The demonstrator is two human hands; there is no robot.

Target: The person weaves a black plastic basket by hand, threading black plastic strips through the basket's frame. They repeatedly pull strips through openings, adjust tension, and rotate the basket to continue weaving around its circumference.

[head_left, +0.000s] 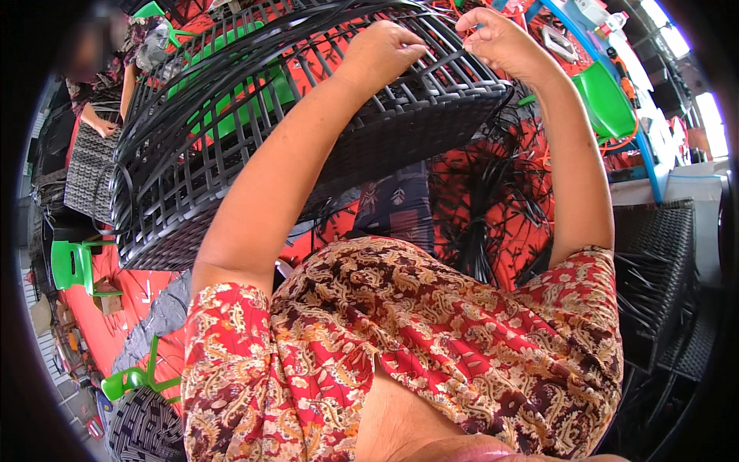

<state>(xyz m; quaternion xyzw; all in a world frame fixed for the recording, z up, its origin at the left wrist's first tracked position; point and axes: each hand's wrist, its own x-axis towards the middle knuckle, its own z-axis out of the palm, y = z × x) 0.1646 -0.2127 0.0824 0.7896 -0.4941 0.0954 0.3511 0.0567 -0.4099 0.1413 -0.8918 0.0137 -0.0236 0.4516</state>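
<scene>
Working the woven frame (408, 131)
My left hand (385, 50) is pressing fingertips together, right hand (504, 48) curling (holding anything? I can't tell); snagging loose strands (296, 35) could be tangling.

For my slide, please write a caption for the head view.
Left hand and right hand at a partly woven black frame.

I saw the big black woven piece (404, 129) slanting above the red floor (127, 304); one long side was closely plaited, while the face beside it was an open lattice, plainly gapped; long glossy black strips (231, 58) curved loosely across that open part.
</scene>
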